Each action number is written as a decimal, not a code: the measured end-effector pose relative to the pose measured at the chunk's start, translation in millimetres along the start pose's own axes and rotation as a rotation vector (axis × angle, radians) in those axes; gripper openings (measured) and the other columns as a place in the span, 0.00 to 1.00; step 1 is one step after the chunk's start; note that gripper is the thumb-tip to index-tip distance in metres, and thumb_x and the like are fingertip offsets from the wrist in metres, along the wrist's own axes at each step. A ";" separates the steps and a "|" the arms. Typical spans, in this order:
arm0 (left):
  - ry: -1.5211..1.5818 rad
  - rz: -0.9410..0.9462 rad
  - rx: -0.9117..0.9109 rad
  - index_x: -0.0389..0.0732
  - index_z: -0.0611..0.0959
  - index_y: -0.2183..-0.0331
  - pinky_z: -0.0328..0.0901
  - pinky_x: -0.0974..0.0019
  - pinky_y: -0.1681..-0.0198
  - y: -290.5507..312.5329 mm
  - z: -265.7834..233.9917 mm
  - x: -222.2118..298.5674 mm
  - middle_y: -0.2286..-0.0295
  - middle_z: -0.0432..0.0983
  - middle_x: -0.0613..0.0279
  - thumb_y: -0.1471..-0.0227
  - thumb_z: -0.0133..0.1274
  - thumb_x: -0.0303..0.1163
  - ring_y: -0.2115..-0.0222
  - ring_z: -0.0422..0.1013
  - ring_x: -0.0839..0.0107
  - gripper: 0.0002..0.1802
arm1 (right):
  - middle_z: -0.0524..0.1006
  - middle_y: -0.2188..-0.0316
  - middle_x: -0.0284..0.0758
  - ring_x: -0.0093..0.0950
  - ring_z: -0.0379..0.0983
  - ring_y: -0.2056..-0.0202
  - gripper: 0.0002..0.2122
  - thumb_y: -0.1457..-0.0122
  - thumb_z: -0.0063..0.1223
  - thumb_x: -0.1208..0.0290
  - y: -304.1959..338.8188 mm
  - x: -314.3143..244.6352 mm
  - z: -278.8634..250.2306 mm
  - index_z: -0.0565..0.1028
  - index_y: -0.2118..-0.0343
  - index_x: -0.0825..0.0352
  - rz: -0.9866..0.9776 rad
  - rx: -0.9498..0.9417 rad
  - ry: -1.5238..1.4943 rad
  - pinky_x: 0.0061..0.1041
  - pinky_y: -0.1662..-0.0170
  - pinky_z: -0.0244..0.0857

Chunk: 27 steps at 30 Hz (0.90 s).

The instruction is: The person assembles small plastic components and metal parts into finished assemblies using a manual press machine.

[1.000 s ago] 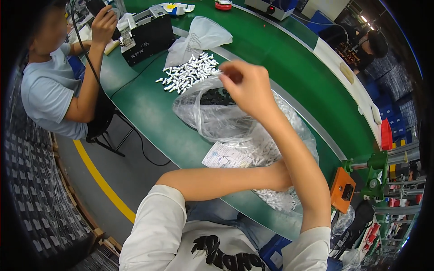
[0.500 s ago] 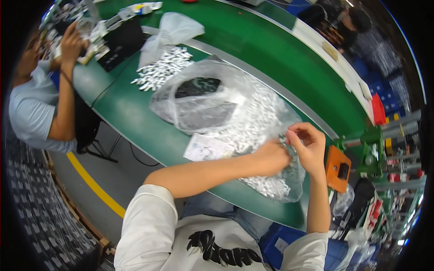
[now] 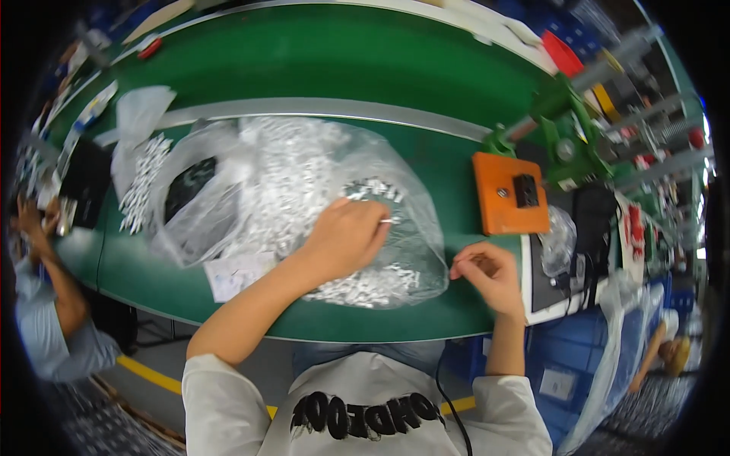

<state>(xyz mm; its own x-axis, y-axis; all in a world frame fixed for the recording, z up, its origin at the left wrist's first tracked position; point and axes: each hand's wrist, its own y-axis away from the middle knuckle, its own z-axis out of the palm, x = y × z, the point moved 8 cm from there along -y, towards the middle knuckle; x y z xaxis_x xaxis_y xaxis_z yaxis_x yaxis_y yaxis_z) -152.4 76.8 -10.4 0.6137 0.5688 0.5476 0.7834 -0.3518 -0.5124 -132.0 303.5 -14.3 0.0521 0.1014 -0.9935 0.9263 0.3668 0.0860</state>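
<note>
A large clear plastic bag (image 3: 422,220) full of small white parts (image 3: 285,175) lies on the green table. My left hand (image 3: 346,237) rests over the bag with curled fingers. A small white part (image 3: 388,221) sticks out from its fingertips. Just off the bag's right edge, my right hand (image 3: 493,275) is raised with thumb and fingers pinched together. Whatever lies between those fingertips is too small or hidden to make out. More white parts (image 3: 372,287) gather inside the bag, near its front edge.
An orange fixture (image 3: 494,209) with a black block stands right of the bag, beneath a green hand press (image 3: 566,144). A paper slip (image 3: 239,275) lies by the bag. Further left is a heap of longer white pieces (image 3: 144,182). A co-worker's arm (image 3: 57,273) shows at far left.
My view has swung rightward. My hands, close together over the bag's right end before, are now apart: the left over the bag, the right beyond its edge, nearer the orange fixture.
</note>
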 end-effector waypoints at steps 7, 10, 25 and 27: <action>-0.003 -0.086 -0.009 0.37 0.72 0.62 0.61 0.57 0.68 -0.5 -5.4 -3.8 0.79 0.74 0.56 0.44 0.52 0.24 0.79 0.70 0.55 0.07 | 0.79 0.69 0.37 0.24 0.77 0.66 0.07 0.39 0.53 0.79 35.4 16.9 -37.9 0.76 0.60 0.74 0.048 0.280 -0.031 0.22 0.61 0.71; 0.042 -0.054 -0.005 0.36 0.72 0.63 0.61 0.57 0.69 -0.8 -6.9 0.5 0.79 0.74 0.56 0.45 0.52 0.22 0.79 0.70 0.55 0.07 | 0.80 0.73 0.36 0.21 0.76 0.72 0.07 0.39 0.52 0.77 52.2 -11.3 -91.6 0.79 0.62 0.74 -0.072 0.574 0.359 0.20 0.67 0.69; 0.064 0.004 -0.049 0.36 0.69 0.66 0.61 0.56 0.69 3.1 -6.6 1.4 0.84 0.69 0.56 0.49 0.49 0.21 0.80 0.67 0.51 0.06 | 0.81 0.69 0.45 0.47 0.78 0.65 0.09 0.42 0.53 0.65 65.9 -3.4 -188.1 0.80 0.62 0.60 0.417 0.911 1.355 0.44 0.61 0.71; 0.017 0.019 -0.071 0.36 0.69 0.66 0.60 0.56 0.68 1.2 -6.6 3.7 0.83 0.69 0.56 0.48 0.50 0.21 0.80 0.68 0.52 0.07 | 0.81 0.68 0.44 0.47 0.78 0.65 0.08 0.41 0.52 0.65 63.0 -1.0 -191.0 0.79 0.63 0.61 0.433 0.882 1.424 0.45 0.62 0.71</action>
<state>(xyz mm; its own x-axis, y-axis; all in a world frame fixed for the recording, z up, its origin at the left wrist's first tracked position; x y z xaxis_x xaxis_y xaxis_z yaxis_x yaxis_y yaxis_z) -148.5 73.6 -4.6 0.6298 0.5493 0.5493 0.7761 -0.4149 -0.4749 -144.9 503.1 6.5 0.4384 0.8983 -0.0284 0.8695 -0.4319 -0.2394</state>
